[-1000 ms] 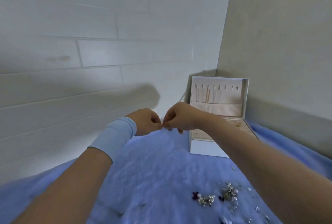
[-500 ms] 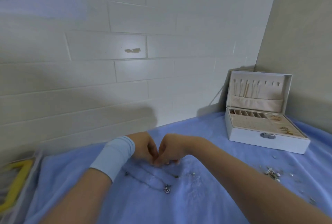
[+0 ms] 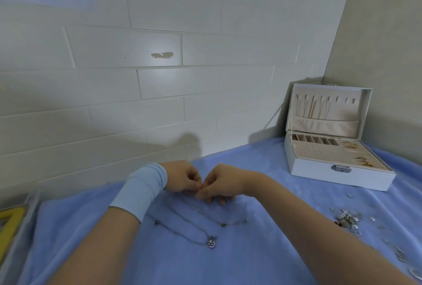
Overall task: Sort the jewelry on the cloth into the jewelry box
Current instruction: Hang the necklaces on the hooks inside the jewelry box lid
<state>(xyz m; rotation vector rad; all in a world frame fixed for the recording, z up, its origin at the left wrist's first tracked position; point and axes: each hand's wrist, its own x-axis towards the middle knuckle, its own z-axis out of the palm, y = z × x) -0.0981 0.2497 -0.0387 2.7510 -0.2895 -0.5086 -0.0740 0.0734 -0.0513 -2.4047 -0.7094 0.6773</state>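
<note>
Head view: my left hand (image 3: 182, 178), with a pale blue wristband (image 3: 142, 191) behind it, and my right hand (image 3: 219, 185) meet fingertip to fingertip low over the blue cloth (image 3: 251, 262). Each grip is pinched narrow, fingers curled in, at the top of the necklace (image 3: 211, 241). The bit between the fingertips is too small for me to make out. The chain trails from the hands toward me and lies on the cloth, the pendant nearest me. The jewelry box (image 3: 319, 170) stands open at the far right corner, well apart from the hands, with gold pieces in its right compartments. A loose pile of jewelry (image 3: 346, 218) lies on the cloth near the box's front, to my right.

Against a second ago, the hands have dropped from in front of the box to the cloth, and the necklace now lies spread out. Since half a second ago the pinch has barely shifted.
</note>
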